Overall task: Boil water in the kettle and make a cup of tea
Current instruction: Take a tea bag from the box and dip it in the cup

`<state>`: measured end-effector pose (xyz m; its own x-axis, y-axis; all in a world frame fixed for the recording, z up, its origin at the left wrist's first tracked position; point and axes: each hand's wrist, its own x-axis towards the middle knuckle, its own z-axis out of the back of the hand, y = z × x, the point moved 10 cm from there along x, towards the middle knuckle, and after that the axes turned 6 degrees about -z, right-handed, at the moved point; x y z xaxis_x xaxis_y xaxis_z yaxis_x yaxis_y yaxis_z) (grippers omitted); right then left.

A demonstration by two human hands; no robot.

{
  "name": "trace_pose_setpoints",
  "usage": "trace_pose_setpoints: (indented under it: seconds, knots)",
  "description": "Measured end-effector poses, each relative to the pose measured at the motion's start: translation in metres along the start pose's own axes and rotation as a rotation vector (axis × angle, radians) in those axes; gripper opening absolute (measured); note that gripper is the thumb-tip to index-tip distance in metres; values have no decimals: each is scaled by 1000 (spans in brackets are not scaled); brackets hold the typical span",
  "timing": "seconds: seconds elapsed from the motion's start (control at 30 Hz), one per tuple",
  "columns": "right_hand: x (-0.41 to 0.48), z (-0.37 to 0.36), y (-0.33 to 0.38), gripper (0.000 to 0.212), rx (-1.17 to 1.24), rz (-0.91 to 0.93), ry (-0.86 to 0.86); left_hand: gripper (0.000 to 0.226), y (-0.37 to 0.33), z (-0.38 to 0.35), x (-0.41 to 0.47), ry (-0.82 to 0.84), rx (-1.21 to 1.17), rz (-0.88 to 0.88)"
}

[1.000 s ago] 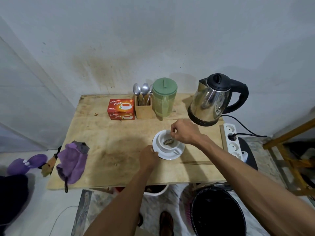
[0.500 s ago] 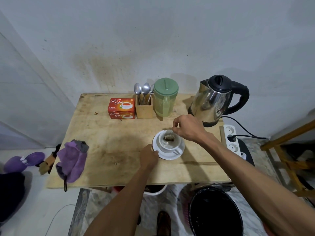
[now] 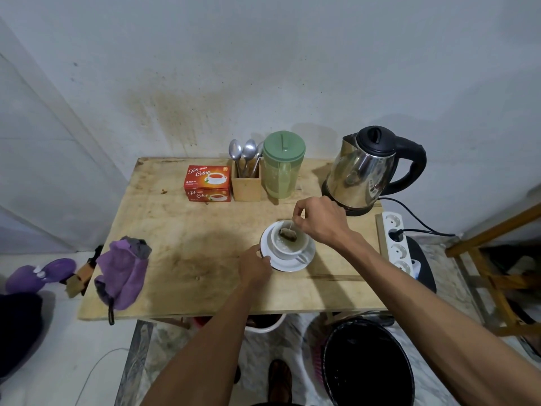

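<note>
I noted: right hand (image 3: 320, 222) pinched the string of the tea bag (image 3: 288, 234), hanging just below it over the cup (image 3: 289, 250); left hand (image 3: 254, 265) gripped the saucer (image 3: 292, 268) rim.

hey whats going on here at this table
A person is brewing tea. Their right hand pinches the string of a brown tea bag, dangling it in a white ceramic cup that holds pale liquid. Their left hand grips the rim of the round white saucer under the cup. A shiny steel kettle with a black lid stands behind on the wooden table.
</note>
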<state>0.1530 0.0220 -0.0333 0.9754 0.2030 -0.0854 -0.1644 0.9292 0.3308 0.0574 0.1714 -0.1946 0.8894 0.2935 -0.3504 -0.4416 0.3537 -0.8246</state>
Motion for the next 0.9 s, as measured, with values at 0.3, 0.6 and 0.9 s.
trace_pose_setpoints:
  seconds: [0.3,0.6,0.9]
  knots:
    - [-7,-10,-1,13,49,-5,20,25,-2,2,-5,-27,-61,22]
    - [-12,-21,-3,15,-13,-18,64,29,-2,2,-7,-28,-78,39]
    - [-16,-2,-1,13,82,6,-11,29,-1,2,-7,-31,-94,38]
